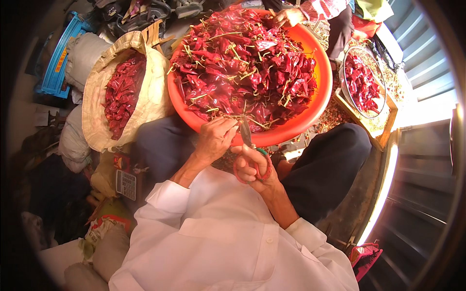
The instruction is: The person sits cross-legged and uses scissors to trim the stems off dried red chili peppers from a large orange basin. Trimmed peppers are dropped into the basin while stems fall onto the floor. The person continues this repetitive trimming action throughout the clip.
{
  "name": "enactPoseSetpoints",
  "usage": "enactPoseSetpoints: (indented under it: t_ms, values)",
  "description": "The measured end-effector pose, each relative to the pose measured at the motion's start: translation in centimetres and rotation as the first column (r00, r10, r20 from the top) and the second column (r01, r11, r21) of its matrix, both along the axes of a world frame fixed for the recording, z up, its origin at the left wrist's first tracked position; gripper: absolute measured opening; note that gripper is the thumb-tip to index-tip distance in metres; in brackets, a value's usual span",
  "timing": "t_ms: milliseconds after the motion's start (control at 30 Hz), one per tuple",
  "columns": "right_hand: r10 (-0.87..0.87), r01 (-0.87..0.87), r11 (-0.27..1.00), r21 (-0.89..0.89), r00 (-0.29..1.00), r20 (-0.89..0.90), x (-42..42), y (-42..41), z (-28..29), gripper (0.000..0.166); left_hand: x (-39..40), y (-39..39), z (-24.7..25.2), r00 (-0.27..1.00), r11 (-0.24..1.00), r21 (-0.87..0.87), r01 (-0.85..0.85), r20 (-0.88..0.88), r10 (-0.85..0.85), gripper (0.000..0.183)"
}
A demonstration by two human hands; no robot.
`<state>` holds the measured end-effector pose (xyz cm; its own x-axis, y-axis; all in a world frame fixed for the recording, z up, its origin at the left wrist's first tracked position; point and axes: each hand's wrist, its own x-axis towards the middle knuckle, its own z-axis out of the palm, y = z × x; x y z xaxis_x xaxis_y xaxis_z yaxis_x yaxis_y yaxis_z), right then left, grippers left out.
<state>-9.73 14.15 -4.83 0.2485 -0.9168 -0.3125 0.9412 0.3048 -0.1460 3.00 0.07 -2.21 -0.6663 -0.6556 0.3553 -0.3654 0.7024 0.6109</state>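
A heap of dried red chili peppers (240, 69) with pale stems fills a large orange-red plastic basin (324, 91) before my knees. At the basin's near rim, my left hand (214, 140) pinches a dried chili by its stem, though the fingers partly hide it. My right hand (260, 167) holds a pair of scissors (246, 134), with fingers through handles wrapped in red and green. The blades point away from me, over the near rim, close to my left fingertips and the stem.
Another person's hand (290, 17) touches the heap's far side. A woven sack (94, 98) of chilies stands open at left. Right of the basin, a wire-rimmed container (364, 83) of chilies stands by a wooden frame (386, 134). A calculator (126, 184) lies at my left, corrugated metal (418, 174) at right.
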Motion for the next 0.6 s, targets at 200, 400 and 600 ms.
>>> enactPoseSetpoints:
  t_ms: [200,400,600]
  values:
    - [-0.053,0.062,0.998,-0.015,0.937,0.345,-0.2,-0.1,-1.9,0.044,-1.2,0.3,-1.1,1.000,0.997,0.082,-0.003,-0.010,0.004,0.009]
    - [0.040,0.029,0.988,0.151,0.900,-0.434,-1.7,0.1,-0.6,0.029,-1.5,-0.5,-0.7,0.992,0.996,0.050,0.079,0.095,-0.083,0.013]
    - [0.089,0.127,0.981,0.148,0.383,-0.920,-1.7,-0.2,0.7,0.022,-1.5,-0.2,0.3,0.987,0.998,0.011,0.069,0.141,-0.070,0.018]
